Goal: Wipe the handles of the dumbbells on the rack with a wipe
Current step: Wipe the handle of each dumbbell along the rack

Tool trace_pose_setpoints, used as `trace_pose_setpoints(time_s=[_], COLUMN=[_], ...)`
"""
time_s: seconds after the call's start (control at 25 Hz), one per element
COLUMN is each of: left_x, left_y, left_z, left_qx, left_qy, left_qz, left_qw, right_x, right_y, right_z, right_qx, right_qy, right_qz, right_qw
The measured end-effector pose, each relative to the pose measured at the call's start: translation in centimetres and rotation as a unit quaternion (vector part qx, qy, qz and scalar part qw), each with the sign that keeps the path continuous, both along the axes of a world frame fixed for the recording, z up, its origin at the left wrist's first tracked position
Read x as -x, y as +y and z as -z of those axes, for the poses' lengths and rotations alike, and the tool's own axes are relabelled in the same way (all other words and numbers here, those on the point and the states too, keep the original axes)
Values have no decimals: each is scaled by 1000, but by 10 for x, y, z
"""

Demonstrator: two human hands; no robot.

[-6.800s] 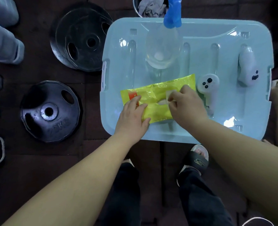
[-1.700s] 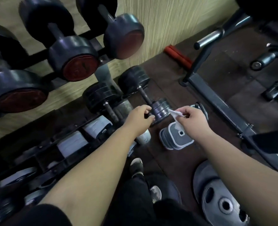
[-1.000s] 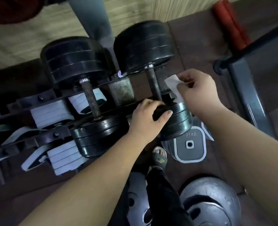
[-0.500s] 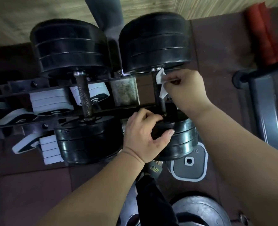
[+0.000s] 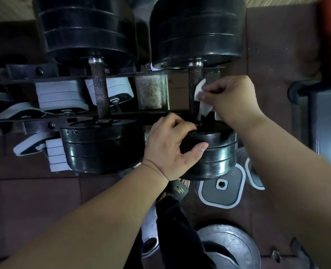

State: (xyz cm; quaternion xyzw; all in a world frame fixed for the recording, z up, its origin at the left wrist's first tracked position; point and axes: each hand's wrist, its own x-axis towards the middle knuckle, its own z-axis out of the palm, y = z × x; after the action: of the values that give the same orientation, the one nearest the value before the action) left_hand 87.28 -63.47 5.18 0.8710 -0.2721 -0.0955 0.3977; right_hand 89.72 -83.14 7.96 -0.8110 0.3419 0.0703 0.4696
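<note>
dumbbells: 2 on rack (image 5: 153,73) | left hand (image 5: 170,146) grips right dumbbell's (image 5: 197,35) near plates | right hand (image 5: 232,100) pinches 1 wipe (image 5: 204,108) against handle (image 5: 194,82)

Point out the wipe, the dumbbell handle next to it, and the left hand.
wipe (image 5: 205,109), head view, lower white flap.
right dumbbell handle (image 5: 194,78), head view, knurled upper stretch.
left hand (image 5: 167,149), head view, back of the hand.

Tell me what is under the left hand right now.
The left hand grips the near plate stack of the right dumbbell, fingers over its top edge, thumb on its side. It covers the stack's left part; the handle has its near end hidden in shadow.
</note>
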Motion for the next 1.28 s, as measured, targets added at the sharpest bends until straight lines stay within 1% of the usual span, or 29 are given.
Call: trace_pose_setpoints(time_s=[0.08,0.12,0.2,0.32,0.4,0.44,0.52,0.6,0.64,0.68,0.76,0.84,0.88,0.96,1.08,1.12,1.16,1.28], left_x=[1,1,1,2,2,3,3,2,2,2,3,3,3,3,3,2,2,3], left_y=[0,0,0,0,0,0,1,0,0,0,1,1,1,0,0,0,0,1], left_z=[1,1,2,3,2,3,2,3,3,3,3,3,3,3,3,3,3,3], left_qx=[7,10,12,10,10,12,16,17,17,16,17,19,18,19,25,27,28,27], left_qy=[2,4,8,9,6,5,8,12,12,12,12,11,14,19,16,18,20,23], left_qz=[0,-1,-3,-5,-4,-2,-3,-3,-2,-2,-3,-5,-6,-5,-5,-4,-4,-5], left_qw=[1000,1000,1000,1000,1000,1000,1000,1000,1000,1000,1000,1000,1000,1000,1000,999,999,999], right_x=[9,11,4,-19,-26,-23,-5,11,12,7,-10,-27,-29,-18,10,13,9,-16], right_y=[-3,-3,-2,-2,-4,-4,-4,-4,-5,-6,-9,-9,-7,-4,-4,-5,-5,-6], right_z=[-1,-1,-1,3,7,8,5,-2,-5,-8,-11,-10,-8,-1,-4,-5,-5,1], right_qx=[20,24,7,-24,-28,-37,-38,-33,-30,-21,-20,-49,-60,-50,-45,-40,-37,-80], right_qy=[40,52,39,-30,-49,-50,-22,45,68,70,25,-20,-33,-36,41,59,57,-23], right_qz=[-70,-86,-56,43,64,58,0,-78,-100,-104,-44,32,54,44,-42,-57,-48,72], right_qw=[997,995,998,998,996,996,999,995,992,992,998,998,996,997,997,996,996,994])
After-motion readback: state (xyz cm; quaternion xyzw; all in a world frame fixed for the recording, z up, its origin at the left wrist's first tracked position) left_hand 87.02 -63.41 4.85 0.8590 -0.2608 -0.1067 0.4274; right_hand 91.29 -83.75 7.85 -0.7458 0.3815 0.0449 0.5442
